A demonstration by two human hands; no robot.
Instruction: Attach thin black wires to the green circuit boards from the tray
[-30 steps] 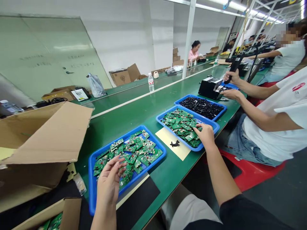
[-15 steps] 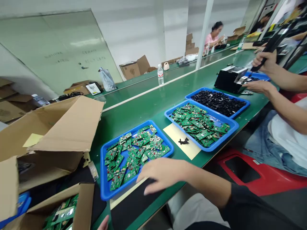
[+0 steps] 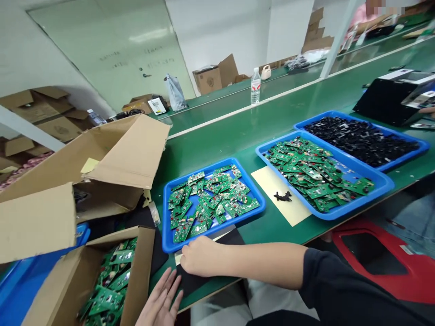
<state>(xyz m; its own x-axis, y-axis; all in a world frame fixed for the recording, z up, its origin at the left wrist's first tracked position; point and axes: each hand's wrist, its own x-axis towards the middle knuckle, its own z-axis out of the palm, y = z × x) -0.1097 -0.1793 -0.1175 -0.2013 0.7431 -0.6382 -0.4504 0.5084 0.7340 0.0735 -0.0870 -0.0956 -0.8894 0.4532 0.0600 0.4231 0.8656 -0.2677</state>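
My right hand (image 3: 203, 257) rests low over a black mat (image 3: 195, 283), its fingers curled under. What it holds, if anything, is hidden beneath it. Just left of it, at the mat's near edge, my left hand (image 3: 162, 296) is held with fingers stretched out and nothing in them. Directly beyond the hands sits a blue tray (image 3: 165, 213) of small green circuit boards (image 3: 217, 199). On the left, an open carton (image 3: 144, 265) is filled with more circuit boards (image 3: 112, 296).
Another blue tray (image 3: 385, 183) of circuit boards and one (image 3: 426, 146) of black parts stand right. A cream sheet (image 3: 268, 181) bears a black piece (image 3: 282, 196). A large open carton (image 3: 125, 158), a water bottle (image 3: 255, 86) and a red stool (image 3: 414, 271) surround the bench.
The view has swung so things sit further right. My right hand has drawn back from the tray's near edge onto the mat and curled. More of my left hand shows, fingers extended.
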